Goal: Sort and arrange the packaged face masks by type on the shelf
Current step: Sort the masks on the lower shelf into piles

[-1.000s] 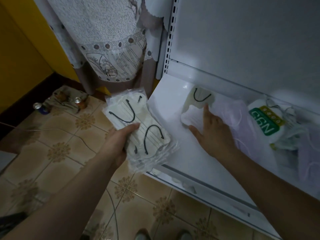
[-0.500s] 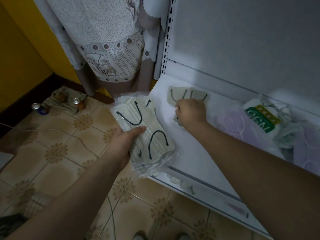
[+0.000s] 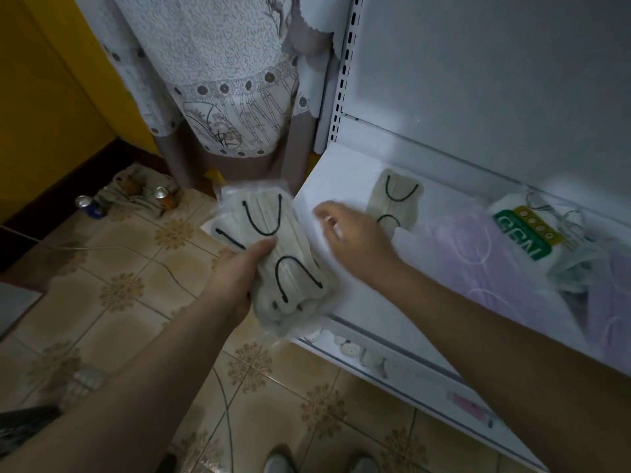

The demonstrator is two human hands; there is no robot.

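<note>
My left hand [image 3: 235,278] grips a stack of beige face masks with black ear loops in clear wrappers [image 3: 273,254], held over the left edge of the white shelf [image 3: 345,175]. One beige mask packet [image 3: 396,203] lies flat on the shelf near the back left. My right hand [image 3: 348,237] hovers over the shelf between the stack and that packet, fingers loosely spread, blurred by motion and holding nothing. Purple masks in clear bags [image 3: 478,254] lie to the right, and a white packet with a green label [image 3: 522,233] sits beyond them.
A patterned curtain [image 3: 225,80] hangs left of the shelf's slotted upright [image 3: 345,70]. Drink cans [image 3: 87,203] and a cloth lie on the tiled floor by a yellow wall. A lower shelf ledge [image 3: 375,356] holds small pale items.
My right hand let go of the beige packet it placed at the shelf's back left and has drawn back toward the stack. The left hand kept the stack in about the same place.
</note>
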